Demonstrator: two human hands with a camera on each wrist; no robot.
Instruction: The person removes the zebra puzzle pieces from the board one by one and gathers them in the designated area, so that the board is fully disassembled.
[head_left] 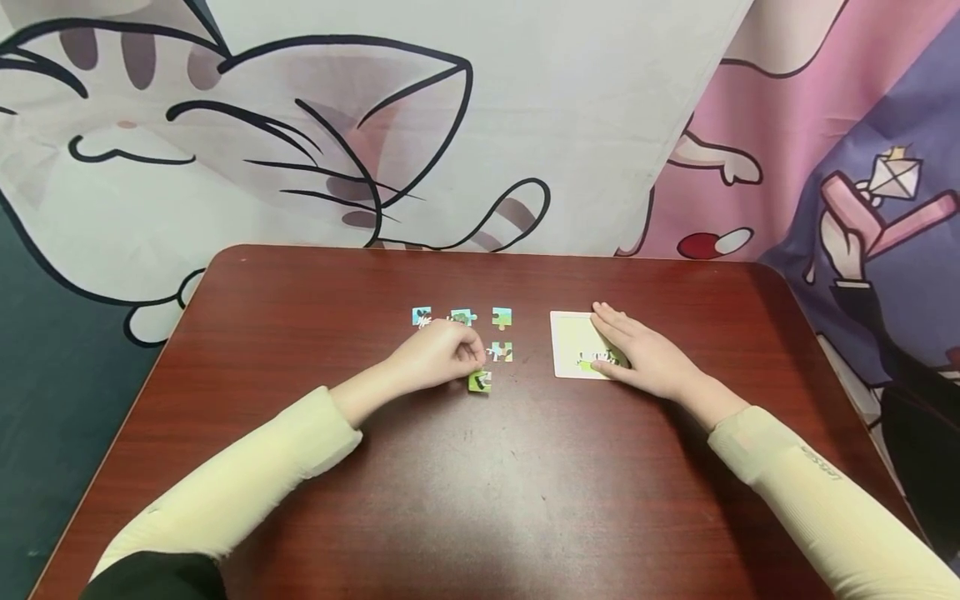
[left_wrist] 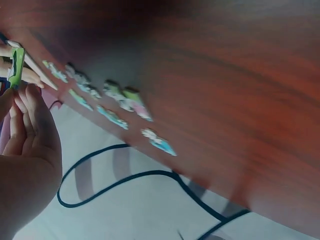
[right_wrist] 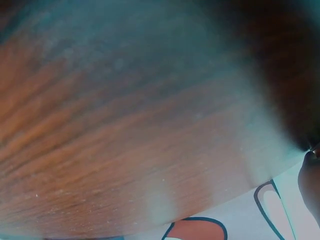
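My left hand (head_left: 438,354) pinches a green jigsaw piece (head_left: 480,382) between thumb and fingertips. In the left wrist view this jigsaw piece (left_wrist: 16,67) stands on edge, raised toward the camera. Just beyond the hand lie other jigsaw pieces: a blue one (head_left: 422,316), a partly covered one (head_left: 462,317), a green-and-blue one (head_left: 502,317) and one below it (head_left: 501,352). More pieces (left_wrist: 125,97), hidden under the hand in the head view, show in the left wrist view. My right hand (head_left: 645,357) rests with fingers extended on a pale yellow picture card (head_left: 573,337).
The brown wooden table (head_left: 480,500) reaches back to a cloth backdrop (head_left: 585,125) with a cartoon cat. A pink and purple cloth (head_left: 780,142) hangs at the right. At the far right edge there is a dark shape (head_left: 922,467).
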